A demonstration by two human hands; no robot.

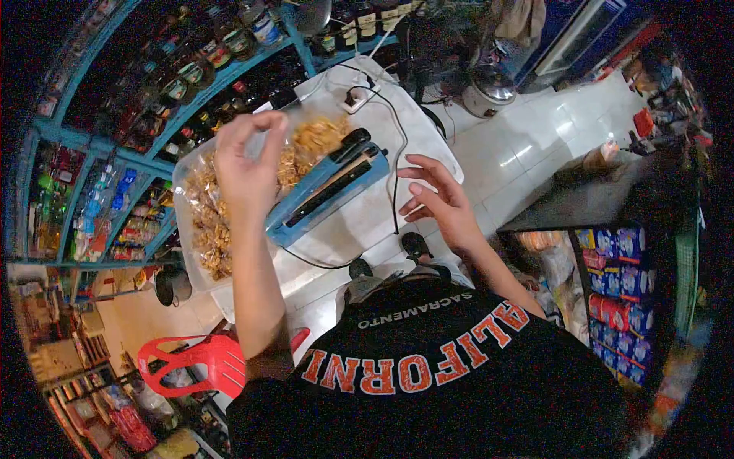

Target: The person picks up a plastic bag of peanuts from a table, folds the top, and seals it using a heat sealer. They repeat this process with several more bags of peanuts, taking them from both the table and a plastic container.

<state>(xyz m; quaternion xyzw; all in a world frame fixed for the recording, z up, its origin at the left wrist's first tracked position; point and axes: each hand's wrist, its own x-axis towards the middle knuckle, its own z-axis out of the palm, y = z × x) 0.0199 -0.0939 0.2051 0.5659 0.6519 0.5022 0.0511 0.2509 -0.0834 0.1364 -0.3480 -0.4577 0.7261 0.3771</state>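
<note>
My left hand is raised over the tray of snack bags, thumb and fingertips together in a pinch; anything between them is too small or blurred to make out. Beside it lies a clear bag of yellow-brown snacks, partly blurred. A blue heat sealer with a black-ended arm rests diagonally on the white table, between my hands. Several filled bags sit in the translucent tray at the left. My right hand is right of the sealer, fingers spread, holding nothing.
A white power strip and black cable lie on the table. Shelves of jars and bottles stand at the left and back. A red chair is at lower left, a metal pot on the floor behind.
</note>
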